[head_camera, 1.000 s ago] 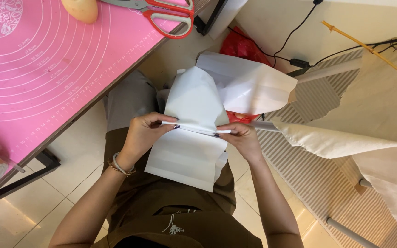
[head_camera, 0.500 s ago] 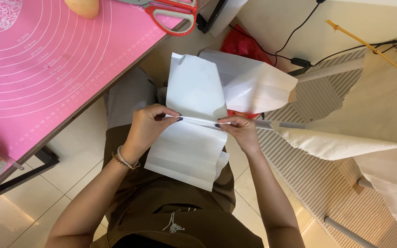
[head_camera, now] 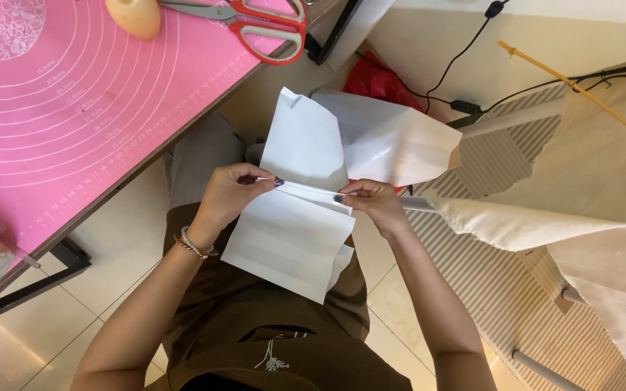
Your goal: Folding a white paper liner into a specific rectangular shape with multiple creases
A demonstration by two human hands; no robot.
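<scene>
Over the person's lap, beside the pink tabletop (head_camera: 74,108), left hand (head_camera: 230,195) and right hand (head_camera: 374,206) pinch a white paper sheet (head_camera: 295,232) along a fresh crease; several pleats apparently lie folded below, the upper part still flat.

Single view only, head-worn, looking steeply down over the wearer's own lap. Close range: forearms enter from bottom edge, left hand (head_camera: 230,194) and right hand (head_camera: 374,205) meeting near frame centre at a white sheet of paper (head_camera: 295,217). Tilted slightly off square, so pink mat (head_camera: 59,116) on the table runs diagonally across upper left. Tiled floor (head_camera: 110,246) seen well below, between table edge and knees. Cream fabric (head_camera: 603,195) fills right side. No second view, so no shared area to record.
</scene>
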